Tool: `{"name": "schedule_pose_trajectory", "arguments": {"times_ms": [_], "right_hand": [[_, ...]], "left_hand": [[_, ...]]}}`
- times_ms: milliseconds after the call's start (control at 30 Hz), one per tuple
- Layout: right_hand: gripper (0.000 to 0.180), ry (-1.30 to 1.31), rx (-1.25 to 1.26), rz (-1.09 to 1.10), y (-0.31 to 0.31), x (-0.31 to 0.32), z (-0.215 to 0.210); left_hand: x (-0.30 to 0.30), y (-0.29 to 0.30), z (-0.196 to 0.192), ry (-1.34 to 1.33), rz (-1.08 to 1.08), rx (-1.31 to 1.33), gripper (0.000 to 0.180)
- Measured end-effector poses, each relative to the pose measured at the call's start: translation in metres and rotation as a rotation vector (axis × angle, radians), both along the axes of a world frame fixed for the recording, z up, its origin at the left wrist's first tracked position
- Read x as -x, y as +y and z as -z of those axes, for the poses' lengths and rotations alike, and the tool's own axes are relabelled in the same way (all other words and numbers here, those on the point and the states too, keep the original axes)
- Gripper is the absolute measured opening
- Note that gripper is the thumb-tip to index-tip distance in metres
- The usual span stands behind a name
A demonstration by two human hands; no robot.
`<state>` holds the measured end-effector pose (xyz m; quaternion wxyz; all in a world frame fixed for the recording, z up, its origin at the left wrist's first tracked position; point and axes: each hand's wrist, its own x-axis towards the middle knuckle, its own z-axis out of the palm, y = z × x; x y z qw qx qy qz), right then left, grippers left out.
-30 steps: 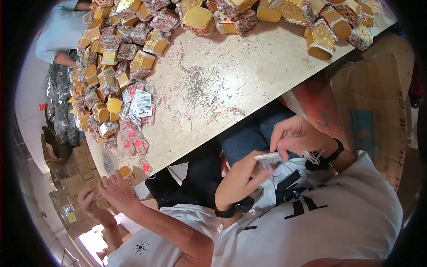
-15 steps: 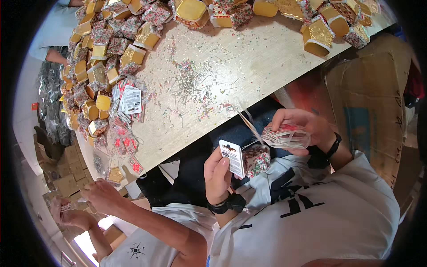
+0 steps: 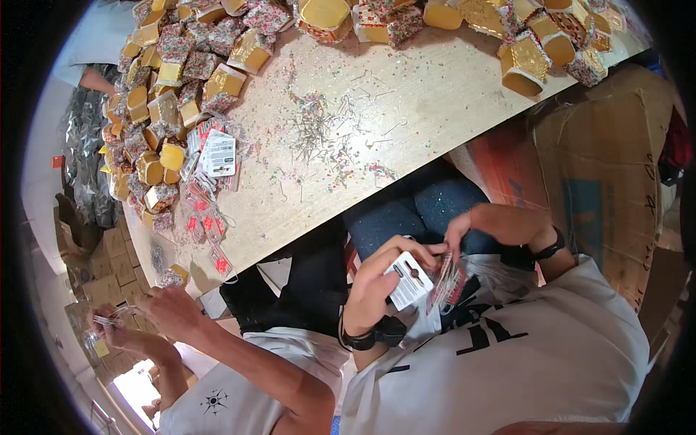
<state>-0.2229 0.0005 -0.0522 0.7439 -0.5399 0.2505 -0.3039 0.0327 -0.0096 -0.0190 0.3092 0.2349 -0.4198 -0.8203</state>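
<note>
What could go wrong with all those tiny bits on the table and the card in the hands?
The left hand holds a small white card over the lap, and the right hand pinches thin wire loops beside it. A loop might slip and drop between the knees. The loose metal hooks scattered on the table could perhaps get swept off or prick a finger.

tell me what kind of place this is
Probably a small packing workshop: a long wooden table heaped with gold boxes, stacked cartons on the floor, and the left hand holding a white card.
</note>
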Motion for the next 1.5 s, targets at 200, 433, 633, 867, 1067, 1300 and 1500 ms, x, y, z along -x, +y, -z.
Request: {"name": "schedule_pose_trajectory", "arguments": {"times_ms": [200,433,633,867,1067,1300,1500], "right_hand": [[0.033,0.007,-0.236,-0.064,0.002,-0.023,-0.011],[0.031,-0.053,-0.488,-0.006,0.007,-0.035,-0.006],[0.034,0.195,-0.245,0.074,0.007,-0.025,-0.028],[0.015,0.082,-0.017,0.405,0.019,-0.016,-0.038],[0.006,0.277,0.375,0.464,0.012,-0.018,-0.044],[0.010,-0.155,0.060,0.488,0.021,-0.028,-0.037],[0.010,0.133,0.389,0.456,0.010,-0.033,-0.040]], "left_hand": [[0.003,0.002,-0.009,-0.219,0.030,0.479,0.014],[0.024,0.014,-0.033,-0.472,-0.167,1.127,0.021],[0.008,0.036,-0.035,-0.536,-0.062,1.224,0.017],[0.005,0.029,-0.035,-0.541,0.166,1.019,0.013],[0.003,0.020,-0.022,-0.555,0.378,0.735,0.017],[0.002,0.003,-0.033,-0.745,-0.062,0.667,0.013],[0.020,0.009,-0.030,-0.581,-0.188,0.519,0.028]]}}
